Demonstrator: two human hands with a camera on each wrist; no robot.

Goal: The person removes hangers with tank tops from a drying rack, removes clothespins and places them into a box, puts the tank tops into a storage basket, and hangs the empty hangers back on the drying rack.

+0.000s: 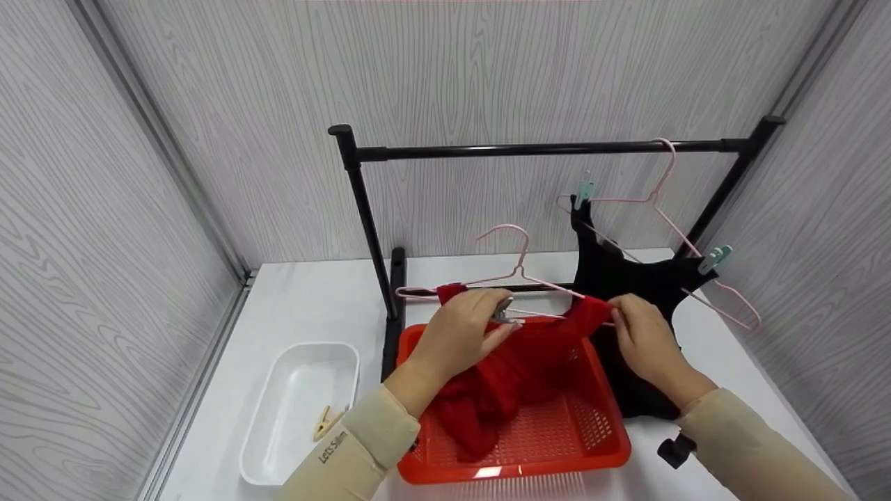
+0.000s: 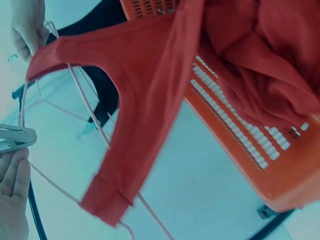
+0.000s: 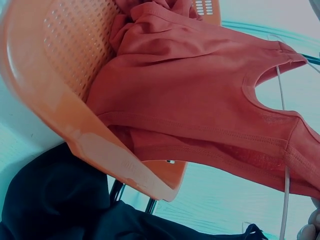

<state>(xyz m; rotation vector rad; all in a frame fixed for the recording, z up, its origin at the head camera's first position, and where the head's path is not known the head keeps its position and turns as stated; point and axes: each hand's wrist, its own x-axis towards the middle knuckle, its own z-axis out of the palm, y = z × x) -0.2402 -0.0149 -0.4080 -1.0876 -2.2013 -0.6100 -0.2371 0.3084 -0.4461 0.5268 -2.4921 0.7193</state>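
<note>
A red garment has its two straps over a pink hanger, its lower part bunched in a red basket. My left hand pinches a grey clothespin between thumb and fingers, near the hanger's middle; the left wrist view shows this clothespin beside the hanger wire. With my right hand I pinch the right strap at the hanger's arm. In the right wrist view the garment stretches from the basket to the hanger, with only fingertips at the edge.
A black garment hangs from a second pink hanger by two green clothespins on the black rack, behind and right of the basket. On the left, a white tray holds a yellow clothespin.
</note>
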